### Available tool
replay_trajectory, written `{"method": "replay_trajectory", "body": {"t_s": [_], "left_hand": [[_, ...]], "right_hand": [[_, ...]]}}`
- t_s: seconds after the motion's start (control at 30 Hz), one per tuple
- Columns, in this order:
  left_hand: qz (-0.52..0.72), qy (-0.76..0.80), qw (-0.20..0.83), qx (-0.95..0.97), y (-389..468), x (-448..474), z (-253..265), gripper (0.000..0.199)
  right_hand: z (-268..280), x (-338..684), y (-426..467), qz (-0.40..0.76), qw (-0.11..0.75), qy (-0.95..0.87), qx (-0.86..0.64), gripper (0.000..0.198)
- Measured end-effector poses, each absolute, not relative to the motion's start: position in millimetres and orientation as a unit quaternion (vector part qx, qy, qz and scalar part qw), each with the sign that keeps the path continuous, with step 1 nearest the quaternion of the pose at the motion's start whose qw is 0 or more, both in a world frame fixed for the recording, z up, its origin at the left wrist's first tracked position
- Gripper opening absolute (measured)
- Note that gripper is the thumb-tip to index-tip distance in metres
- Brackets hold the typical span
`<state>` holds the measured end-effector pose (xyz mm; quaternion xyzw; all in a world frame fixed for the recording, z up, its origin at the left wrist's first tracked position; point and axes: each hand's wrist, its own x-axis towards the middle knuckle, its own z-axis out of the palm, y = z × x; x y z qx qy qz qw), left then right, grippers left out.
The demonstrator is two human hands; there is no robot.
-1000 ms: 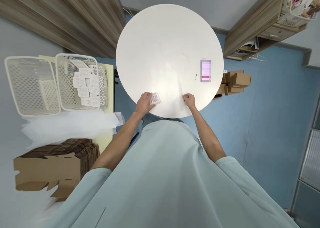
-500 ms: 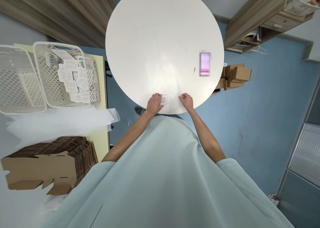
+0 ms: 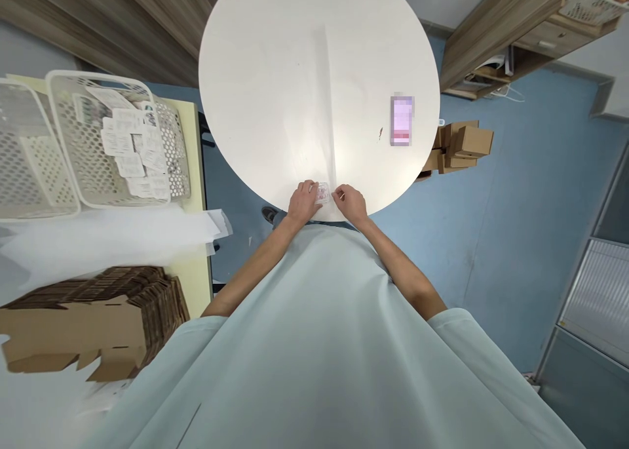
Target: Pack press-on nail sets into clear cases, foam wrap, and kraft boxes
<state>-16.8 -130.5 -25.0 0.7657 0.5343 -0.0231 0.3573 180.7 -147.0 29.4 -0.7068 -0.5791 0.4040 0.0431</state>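
My left hand [image 3: 303,202] rests at the near edge of the round white table, its fingers closed on the left side of a small clear case [image 3: 322,193] with pinkish bits in it. Just right of the case, my right hand [image 3: 350,202] has thumb and fingers pinched together at the near end of a thin whitish sheet [image 3: 325,101]. That sheet shows as a long pale fold running away across the table, hard to make out against the white top. Its outer edges cannot be told from the table.
A phone [image 3: 401,120] with a blurred screen lies on the table [image 3: 255,75] at right. On a side table at left are a white basket of small packets [image 3: 113,203], white sheets [image 3: 108,239] and flat cardboard boxes [image 3: 93,321]. Brown boxes [image 3: 472,141] stand at right.
My right hand has moved left, close to the case, and a long pale fold of the sheet has come up across the table. My left hand stays on the case.
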Motion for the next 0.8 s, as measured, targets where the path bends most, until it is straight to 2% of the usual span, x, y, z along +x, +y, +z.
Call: {"method": "replay_trajectory", "body": {"t_s": [0.07,0.2,0.27,0.4,0.57,0.8], "left_hand": [[0.004,0.554,0.376,0.743,-134,-19,-25,0.068],[0.095,0.638,0.402,0.650,-143,-28,-19,0.044],[0.115,0.679,0.422,0.590,-147,-30,-15,0.043],[0.096,0.729,0.469,0.489,-147,-24,-11,0.035],[0.073,0.765,0.470,0.434,-140,-16,-19,0.021],[0.060,0.782,0.445,0.431,-136,-22,-30,0.023]], "right_hand": [[28,169,-146,0.407,0.024,-0.602,-0.686,0.017],[21,148,-144,0.406,-0.023,-0.651,-0.641,0.019],[16,141,-143,0.401,-0.047,-0.670,-0.623,0.021],[6,131,-143,0.394,-0.082,-0.691,-0.600,0.026],[1,127,-147,0.408,-0.098,-0.695,-0.584,0.028],[3,141,-145,0.398,-0.063,-0.666,-0.628,0.026]]}}
